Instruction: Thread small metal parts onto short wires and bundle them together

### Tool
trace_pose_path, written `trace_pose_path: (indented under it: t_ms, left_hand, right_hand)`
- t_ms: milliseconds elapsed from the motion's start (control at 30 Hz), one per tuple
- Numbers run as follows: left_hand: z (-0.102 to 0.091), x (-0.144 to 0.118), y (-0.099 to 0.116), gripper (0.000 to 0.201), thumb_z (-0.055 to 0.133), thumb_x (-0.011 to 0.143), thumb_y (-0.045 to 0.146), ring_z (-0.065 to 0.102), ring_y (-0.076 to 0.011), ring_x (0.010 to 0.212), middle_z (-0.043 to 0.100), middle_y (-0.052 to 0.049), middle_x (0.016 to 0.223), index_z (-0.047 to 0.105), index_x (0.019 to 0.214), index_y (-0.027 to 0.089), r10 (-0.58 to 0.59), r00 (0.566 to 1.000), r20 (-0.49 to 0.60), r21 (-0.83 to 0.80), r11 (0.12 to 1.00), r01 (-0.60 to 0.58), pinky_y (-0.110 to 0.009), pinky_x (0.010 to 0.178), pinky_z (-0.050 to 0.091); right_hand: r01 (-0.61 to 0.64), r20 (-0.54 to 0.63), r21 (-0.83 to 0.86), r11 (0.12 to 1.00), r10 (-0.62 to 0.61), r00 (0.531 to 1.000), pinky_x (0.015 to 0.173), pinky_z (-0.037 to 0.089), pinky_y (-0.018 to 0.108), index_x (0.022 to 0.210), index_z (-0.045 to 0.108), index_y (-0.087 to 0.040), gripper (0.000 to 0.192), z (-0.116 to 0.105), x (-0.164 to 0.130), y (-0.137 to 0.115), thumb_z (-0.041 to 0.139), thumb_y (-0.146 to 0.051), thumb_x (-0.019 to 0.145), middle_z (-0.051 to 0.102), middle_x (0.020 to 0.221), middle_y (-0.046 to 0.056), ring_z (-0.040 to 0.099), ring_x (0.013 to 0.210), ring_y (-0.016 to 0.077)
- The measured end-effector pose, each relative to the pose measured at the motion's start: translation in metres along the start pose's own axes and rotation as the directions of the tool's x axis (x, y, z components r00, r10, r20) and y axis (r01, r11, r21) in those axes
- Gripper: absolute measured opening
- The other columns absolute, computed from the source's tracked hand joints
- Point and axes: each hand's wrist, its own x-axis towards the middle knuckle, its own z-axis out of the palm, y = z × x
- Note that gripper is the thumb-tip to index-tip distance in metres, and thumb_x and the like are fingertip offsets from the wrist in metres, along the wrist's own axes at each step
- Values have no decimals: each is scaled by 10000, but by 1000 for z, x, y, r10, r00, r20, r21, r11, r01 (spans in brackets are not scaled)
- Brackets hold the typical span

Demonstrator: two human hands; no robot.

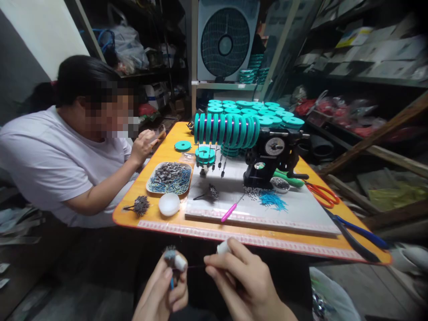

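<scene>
Two hands, mine, meet at the bottom centre of the frame, below the near edge of the orange counter (157, 220). My left hand (163, 292) has its grip closed around a small bristly bundle of grey metal pieces (170, 254), with a white fingertip wrap showing beside it and a bit of blue peeking out between the fingers. My right hand (245, 283) pinches a fine dark thread (195, 266) between thumb and forefinger, the grip closed tight on it; a white wrap covers one fingertip. The thread runs straight across the short gap from the bundle to my right fingers.

On the counter, at mid-frame, stands a black winding device (267, 158) carrying a row of teal spools (227, 129), with more teal spools stacked flat behind it. In front of it lie a pink-handled hook tool (230, 211), a scatter of blue tube pieces (272, 199) and a small metal dish (280, 184), all on a white board (301, 214). Left of the board sit an oval tray (170, 178) full of grey weights and blue tubes, a white round lid (169, 204) and another bristly bundle (140, 205). Orange-handled scissors (323, 194) and blue-handled pliers (359, 236) lie toward the right edge.

At the left of the frame a person in a white shirt (43, 156) sits at the counter, a hand (143, 145) raised near its far left corner.
</scene>
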Motion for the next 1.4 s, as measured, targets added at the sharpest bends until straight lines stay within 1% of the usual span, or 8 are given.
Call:
trace_pose_path:
  t_ms: [133, 300, 467, 567, 700, 900, 1133, 1400]
  left_hand:
    - [25, 7, 1, 423, 788, 754, 526, 391, -20, 538, 516, 26, 719, 640, 847, 141, 38, 998, 46, 18, 999, -39, -181, 523, 355]
    - [31, 11, -2, 526, 716, 775, 630, 499, -85, 588, 544, 12, 647, 632, 931, 134, 75, 995, 71, 234, 968, -89, -221, 611, 452]
    - [33, 7, -3, 477, 596, 870, 620, 529, -112, 651, 569, -11, 663, 674, 824, 152, 240, 970, 48, 585, 780, -222, -218, 654, 422]
    - [35, 3, -6, 470, 585, 877, 609, 544, -134, 661, 603, -37, 686, 664, 739, 167, 309, 950, 39, 657, 708, -258, -234, 663, 436]
    - [35, 1, -17, 471, 628, 846, 620, 572, -142, 680, 628, -43, 751, 662, 1018, 183, 274, 957, -90, 565, 806, -178, -243, 669, 472]
    - [37, 3, -22, 488, 643, 834, 634, 284, -33, 483, 301, 99, 589, 410, 883, 208, 179, 983, -50, 214, 963, -165, -146, 450, 294]
    - [32, -1, -16, 415, 615, 897, 550, 250, -38, 491, 245, 100, 585, 394, 828, 205, 266, 962, -55, 178, 951, -253, -156, 453, 313]
    - [30, -3, -25, 398, 567, 951, 481, 368, -39, 506, 299, 76, 618, 344, 776, 202, 381, 921, -82, 207, 911, -358, -192, 486, 298]
  right_hand:
    - [-157, -44, 96, 983, 162, 986, 534, 424, 121, 916, 720, -143, 170, 7, 5, -4, 554, -106, 916, 525, 736, 22, 520, 601, 32]
    - [-322, -130, 275, 906, 367, 921, 528, 498, 80, 835, 777, -175, 149, 18, 7, -2, 637, -171, 888, 580, 706, 15, 606, 602, 31]
    - [-464, 16, 473, 749, 520, 854, 446, 501, 107, 878, 796, -154, 205, 22, 6, 1, 649, -295, 899, 535, 761, 12, 591, 496, 22]
    - [-442, -46, 357, 822, 489, 871, 452, 457, 81, 821, 797, -174, 169, 21, 6, 0, 669, -270, 875, 541, 684, 11, 538, 517, 12]
    - [-409, -95, 221, 885, 437, 894, 478, 432, 86, 764, 770, -167, 164, 19, 4, -3, 663, -236, 868, 554, 659, 17, 515, 533, 19]
    - [-265, -138, 186, 946, 292, 946, 578, 500, 91, 880, 769, -167, 115, 18, -9, 0, 656, -145, 879, 637, 757, 28, 608, 649, 34]
    - [-227, -185, 23, 974, 227, 956, 496, 437, 63, 963, 754, -184, 147, 14, -23, 3, 666, -115, 869, 578, 813, 21, 558, 623, 2]
    - [-202, -198, -44, 979, 189, 962, 608, 503, 103, 945, 754, -191, 137, 12, -19, -1, 668, -124, 862, 579, 790, 20, 572, 697, 29]
